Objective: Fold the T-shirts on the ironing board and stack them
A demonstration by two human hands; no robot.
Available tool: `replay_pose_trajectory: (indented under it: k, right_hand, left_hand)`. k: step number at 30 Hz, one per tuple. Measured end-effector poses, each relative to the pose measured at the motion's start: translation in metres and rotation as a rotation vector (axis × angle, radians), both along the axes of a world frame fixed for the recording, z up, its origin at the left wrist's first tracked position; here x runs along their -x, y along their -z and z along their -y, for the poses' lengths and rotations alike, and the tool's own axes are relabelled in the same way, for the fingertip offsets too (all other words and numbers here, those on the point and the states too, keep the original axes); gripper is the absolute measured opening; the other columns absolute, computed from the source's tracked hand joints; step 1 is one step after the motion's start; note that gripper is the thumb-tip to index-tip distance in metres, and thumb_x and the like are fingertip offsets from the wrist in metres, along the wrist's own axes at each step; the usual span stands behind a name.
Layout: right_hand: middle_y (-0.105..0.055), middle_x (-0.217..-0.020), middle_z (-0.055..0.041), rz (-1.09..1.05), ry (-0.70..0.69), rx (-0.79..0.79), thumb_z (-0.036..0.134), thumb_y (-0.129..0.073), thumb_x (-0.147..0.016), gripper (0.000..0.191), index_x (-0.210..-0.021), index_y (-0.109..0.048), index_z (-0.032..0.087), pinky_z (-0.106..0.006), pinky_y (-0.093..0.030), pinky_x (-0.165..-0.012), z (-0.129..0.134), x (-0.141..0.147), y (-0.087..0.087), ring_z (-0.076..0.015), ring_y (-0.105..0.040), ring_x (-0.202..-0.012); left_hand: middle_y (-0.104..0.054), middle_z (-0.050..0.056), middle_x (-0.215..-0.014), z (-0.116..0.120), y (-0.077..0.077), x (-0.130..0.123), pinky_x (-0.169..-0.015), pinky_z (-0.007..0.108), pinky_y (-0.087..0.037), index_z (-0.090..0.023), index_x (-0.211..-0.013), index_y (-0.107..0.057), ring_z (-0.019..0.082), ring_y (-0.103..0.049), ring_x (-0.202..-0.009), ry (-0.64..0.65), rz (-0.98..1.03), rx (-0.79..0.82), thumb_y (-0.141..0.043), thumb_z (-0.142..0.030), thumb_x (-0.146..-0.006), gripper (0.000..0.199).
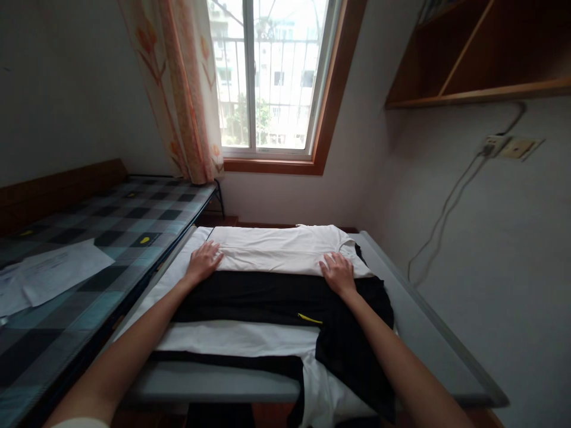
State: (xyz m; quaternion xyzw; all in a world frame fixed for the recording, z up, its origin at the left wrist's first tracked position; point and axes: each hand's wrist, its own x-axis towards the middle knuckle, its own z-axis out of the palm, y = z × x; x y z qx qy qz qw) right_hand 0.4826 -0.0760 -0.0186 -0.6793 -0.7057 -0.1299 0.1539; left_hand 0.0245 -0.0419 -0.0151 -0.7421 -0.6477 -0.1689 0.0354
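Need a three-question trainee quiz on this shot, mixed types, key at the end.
1. Fingertips of the left hand and right hand rest on: A) the curtain, B) the far white shirt, C) the window frame.
2. True or false: the yellow mark is on the far white shirt.
3. What lies on the checked mattress?

Key:
1. B.
2. False; it is on the black shirt.
3. Papers.
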Motion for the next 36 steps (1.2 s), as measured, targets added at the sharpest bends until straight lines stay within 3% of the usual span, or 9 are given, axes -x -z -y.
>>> replay_pose_trajectory:
  k: [6,10,15,19,25,36]
  right_hand:
    - [-0.059,-0.126,-0.0133,-0.056,0.250,-0.018,0.041,-0.039,-0.095,0.042,-0.122,-0.063,0.020,-0.044,-0.033,-0.098,0.010,-0.047,-0.004,-0.0283,-0.049,-0.113]
    - [-0.061,-0.118,-0.0164,-0.016,0.402,0.028,0.043,-0.037,-0.095,0.044,-0.120,-0.063,0.018,-0.047,-0.037,-0.089,0.020,-0.074,-0.004,-0.0310,-0.053,-0.106]
    - [-0.064,-0.106,-0.0214,0.004,0.503,0.023,0.045,-0.032,-0.095,0.049,-0.112,-0.066,0.014,-0.050,-0.039,-0.082,0.027,-0.073,-0.008,-0.0341,-0.059,-0.097]
    - [-0.067,-0.100,-0.0225,-0.008,0.522,0.048,0.046,-0.032,-0.096,0.051,-0.108,-0.065,0.011,-0.049,-0.041,-0.081,0.023,-0.072,-0.010,-0.0338,-0.063,-0.092]
    - [-0.071,-0.089,-0.0209,-0.044,0.488,0.176,0.050,-0.025,-0.098,0.055,-0.108,-0.062,0.011,-0.042,-0.047,-0.076,0.019,-0.078,-0.016,-0.0311,-0.069,-0.085]
    - [-0.072,-0.084,-0.0194,0.030,0.395,0.215,0.055,-0.029,-0.097,0.054,-0.110,-0.062,0.014,-0.040,-0.050,-0.072,0.036,-0.086,-0.021,-0.0307,-0.071,-0.082]
  left_hand:
    - [-0.047,0.018,-0.144,0.012,0.008,0.045,-0.111,0.045,-0.030,-0.011,-0.137,-0.050,0.030,-0.037,-0.138,-0.185,-0.053,0.085,-0.031,-0.048,-0.095,0.059]
    - [-0.046,0.020,-0.145,0.012,0.015,0.072,-0.113,0.042,-0.028,-0.006,-0.134,-0.052,0.029,-0.036,-0.139,-0.147,-0.080,0.090,-0.031,-0.044,-0.095,0.058]
    - [-0.042,0.018,-0.148,0.014,0.016,0.072,-0.114,0.042,-0.026,-0.008,-0.138,-0.049,0.029,-0.034,-0.140,-0.134,-0.096,0.126,-0.028,-0.050,-0.095,0.064]
    - [-0.038,0.012,-0.152,0.019,0.014,0.071,-0.116,0.043,-0.020,-0.013,-0.145,-0.042,0.031,-0.027,-0.143,-0.092,-0.130,0.160,-0.025,-0.062,-0.092,0.075]
    - [-0.034,0.009,-0.154,0.025,0.013,0.073,-0.116,0.042,-0.016,-0.017,-0.148,-0.036,0.033,-0.024,-0.144,-0.068,-0.151,0.204,-0.036,-0.078,-0.079,0.093]
    - [-0.037,0.011,-0.153,0.050,0.007,0.064,-0.115,0.043,-0.019,-0.016,-0.147,-0.038,0.033,-0.027,-0.143,-0.100,-0.162,0.188,-0.040,-0.075,-0.078,0.091]
